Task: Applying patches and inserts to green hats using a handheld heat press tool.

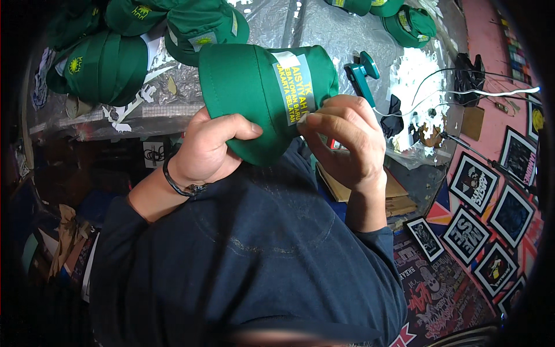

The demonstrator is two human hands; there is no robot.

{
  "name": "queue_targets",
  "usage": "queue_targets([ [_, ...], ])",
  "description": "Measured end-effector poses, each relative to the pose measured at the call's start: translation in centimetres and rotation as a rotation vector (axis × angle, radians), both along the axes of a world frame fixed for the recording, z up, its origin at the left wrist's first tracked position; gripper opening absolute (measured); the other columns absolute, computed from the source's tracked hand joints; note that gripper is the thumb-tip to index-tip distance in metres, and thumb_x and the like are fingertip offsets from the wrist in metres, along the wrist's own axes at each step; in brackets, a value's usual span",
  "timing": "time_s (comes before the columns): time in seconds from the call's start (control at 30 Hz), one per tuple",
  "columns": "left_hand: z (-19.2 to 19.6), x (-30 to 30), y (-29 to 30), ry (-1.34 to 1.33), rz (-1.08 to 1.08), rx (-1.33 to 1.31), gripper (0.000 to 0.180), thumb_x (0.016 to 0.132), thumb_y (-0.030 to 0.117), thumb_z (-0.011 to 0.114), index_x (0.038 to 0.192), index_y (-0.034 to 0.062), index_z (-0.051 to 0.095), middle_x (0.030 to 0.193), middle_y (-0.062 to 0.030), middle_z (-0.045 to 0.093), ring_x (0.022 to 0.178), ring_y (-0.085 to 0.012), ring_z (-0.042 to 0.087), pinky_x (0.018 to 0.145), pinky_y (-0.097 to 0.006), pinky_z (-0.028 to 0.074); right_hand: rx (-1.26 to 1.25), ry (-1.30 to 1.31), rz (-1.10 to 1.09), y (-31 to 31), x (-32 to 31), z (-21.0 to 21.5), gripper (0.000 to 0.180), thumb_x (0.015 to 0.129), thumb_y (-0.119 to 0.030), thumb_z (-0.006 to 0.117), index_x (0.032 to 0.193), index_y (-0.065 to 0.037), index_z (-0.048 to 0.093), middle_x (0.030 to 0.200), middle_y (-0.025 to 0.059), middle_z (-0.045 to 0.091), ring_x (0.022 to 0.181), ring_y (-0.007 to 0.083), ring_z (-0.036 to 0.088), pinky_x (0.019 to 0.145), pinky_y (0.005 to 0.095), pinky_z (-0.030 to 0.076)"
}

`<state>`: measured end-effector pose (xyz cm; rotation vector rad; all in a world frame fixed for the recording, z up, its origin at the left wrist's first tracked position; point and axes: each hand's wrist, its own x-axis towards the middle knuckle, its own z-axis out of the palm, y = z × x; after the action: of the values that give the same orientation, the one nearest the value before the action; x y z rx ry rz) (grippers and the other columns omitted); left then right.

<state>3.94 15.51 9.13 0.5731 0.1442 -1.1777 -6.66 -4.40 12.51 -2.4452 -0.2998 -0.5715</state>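
Above my lap I hold up a green cap [234,87], tilted, with its lower edge toward me. My left hand [209,144] is closed on that edge, the thumb lying across the green cloth. On the cap's side sits a pale, see-through film label [293,87] with yellow lettering and a whitish strip at its top. The thumb and fingers of my right hand [350,133] pinch the label's lower right corner, next to the cap. My right fingertips cover that corner, so how far it is lifted cannot be seen.
More green caps [110,63] with yellow emblems lie at the far left, others [409,26] at the far right. A teal hand-held device [361,78] with a round head lies on the plastic-covered table [329,29]. White scraps, a white cable [485,91] and framed pictures [475,182] are to the right.
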Motion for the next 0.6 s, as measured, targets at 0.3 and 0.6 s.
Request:
queue_targets([
  [0.3,-0.4,-1.7,-2.6,-0.102,0.03,-0.051,0.037,0.085,-0.01,0.048,0.12,-0.0035,0.057,0.115,-0.0106,0.062,0.107,-0.02,0.062,0.095,-0.037,0.051,-0.109,0.04,-0.012,-3.4,-1.5,0.3,0.029,0.067,-0.006,0.076,0.094,-0.008,0.069,0.097,0.0057,0.062,0.09,0.026,0.061,0.08,0.0376,0.052],
  [0.6,-2.0,-4.7,-5.5,-0.486,-0.137,0.186,0.026,0.09,-0.005,0.05,0.114,-0.0018,0.061,0.107,-0.0036,0.063,0.097,-0.0107,0.059,0.088,-0.028,0.047,0.316,0.01,-0.233,-7.8,-6.8,-0.1,0.017,0.073,0.006,0.072,0.089,0.0,0.071,0.077,0.009,0.064,0.07,0.0224,0.062,0.065,0.0318,0.048],
])
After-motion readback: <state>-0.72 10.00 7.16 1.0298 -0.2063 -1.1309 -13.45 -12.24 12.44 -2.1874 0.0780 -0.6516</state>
